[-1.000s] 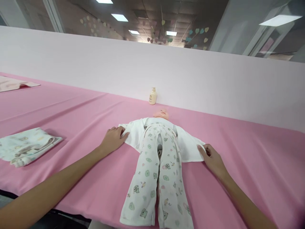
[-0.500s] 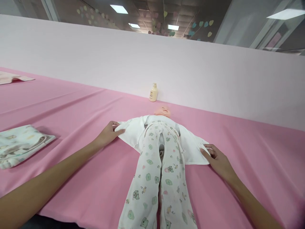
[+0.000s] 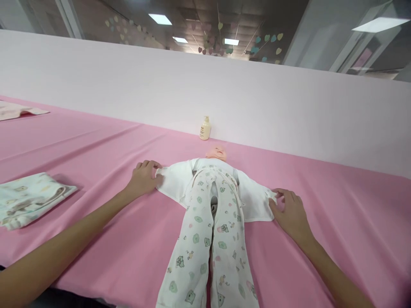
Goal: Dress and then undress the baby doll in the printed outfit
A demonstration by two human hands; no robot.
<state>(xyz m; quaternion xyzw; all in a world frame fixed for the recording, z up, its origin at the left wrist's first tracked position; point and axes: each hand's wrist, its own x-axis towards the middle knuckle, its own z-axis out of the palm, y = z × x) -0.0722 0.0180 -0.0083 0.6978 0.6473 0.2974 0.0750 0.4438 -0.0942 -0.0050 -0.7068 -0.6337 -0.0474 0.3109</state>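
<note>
A baby doll [image 3: 215, 153] lies on its back with its head away from me. White patterned baby trousers [image 3: 221, 231] with green bear prints stretch toward me, with a gap between the legs. The white baby top [image 3: 175, 177] has its wide sleeves spread to both sides. My left hand [image 3: 144, 176] pinches the end of the left-side sleeve between thumb and fingers. At the other side, my right hand [image 3: 290, 211] has its thumb and fingertips on the outer edge of the right-side sleeve. The doll's arms are hidden in the cloth.
A cream pump bottle [image 3: 205, 129] stands behind the doll's head, near the white wall [image 3: 128, 81]. On the left lie a folded printed cloth [image 3: 35, 196] and, farther back, a pale pink cloth [image 3: 21, 111]. The pink table cover [image 3: 112, 248] has some creases.
The view has shifted slightly. Both hands stay at the sleeve ends; their fingers have moved a little toward the outer edges, and the sleeves remain spread.
</note>
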